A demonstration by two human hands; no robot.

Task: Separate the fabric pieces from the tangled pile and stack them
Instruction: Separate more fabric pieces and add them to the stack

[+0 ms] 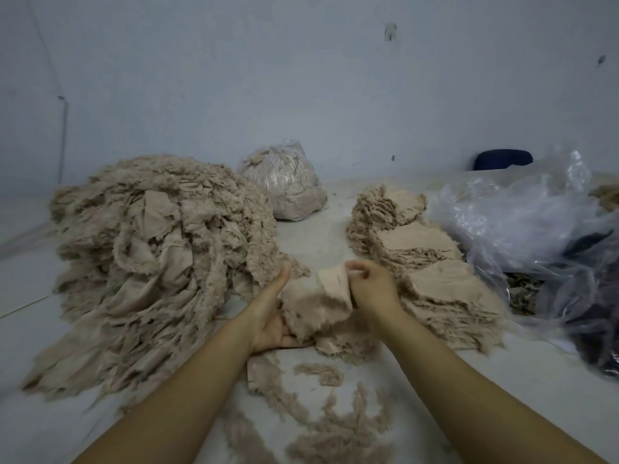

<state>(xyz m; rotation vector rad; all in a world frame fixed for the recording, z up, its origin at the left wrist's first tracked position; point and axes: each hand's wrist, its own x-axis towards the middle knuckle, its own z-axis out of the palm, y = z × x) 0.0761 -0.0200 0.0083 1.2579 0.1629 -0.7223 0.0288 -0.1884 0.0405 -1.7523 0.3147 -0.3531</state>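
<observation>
Both hands worked one small beige frayed fabric bundle (313, 308) on the pale floor (418, 380): the left hand (271, 316) cupped it from beneath with fingers straight, while the right hand (370, 284) pinched its top piece. One large tangled beige fabric pile (147, 256) lay left, three neat beige stacks (432, 259) right. Two clear plastic bags (284, 182) lay behind.

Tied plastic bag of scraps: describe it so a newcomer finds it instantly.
Start at the big tangled pile on the left. Behind its right edge, against the wall, sits the tied plastic bag. Unlike the loose clear plastic sheeting on the right, it is bundled round and stuffed with beige scraps.
</observation>
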